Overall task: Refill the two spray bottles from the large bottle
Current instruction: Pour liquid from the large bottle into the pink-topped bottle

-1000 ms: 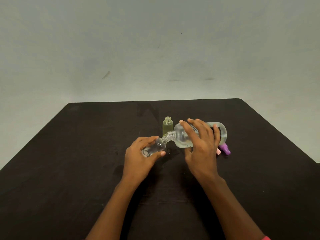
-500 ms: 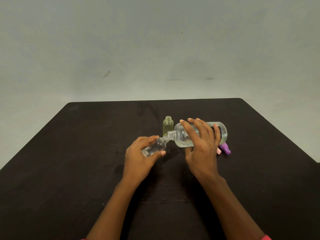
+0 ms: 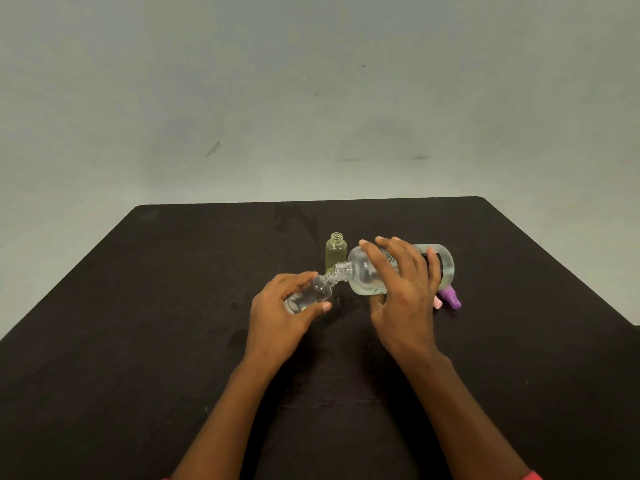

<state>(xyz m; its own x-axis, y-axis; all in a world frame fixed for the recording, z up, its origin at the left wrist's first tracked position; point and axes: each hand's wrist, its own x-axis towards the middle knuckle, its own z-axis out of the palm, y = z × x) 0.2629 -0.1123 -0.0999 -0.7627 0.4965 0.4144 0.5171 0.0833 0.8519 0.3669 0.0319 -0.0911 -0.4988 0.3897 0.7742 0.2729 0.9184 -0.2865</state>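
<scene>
My right hand grips the large clear bottle, which is tipped almost flat with its threaded neck pointing left. That neck meets the open mouth of a small clear spray bottle, tilted and held in my left hand, with clear liquid inside it. Just behind them a second small bottle with yellowish liquid stands upright and uncapped.
A purple spray cap and a pink one lie on the black table just right of my right hand. A small wet patch shows on the table under the bottle necks. A grey wall rises behind the table.
</scene>
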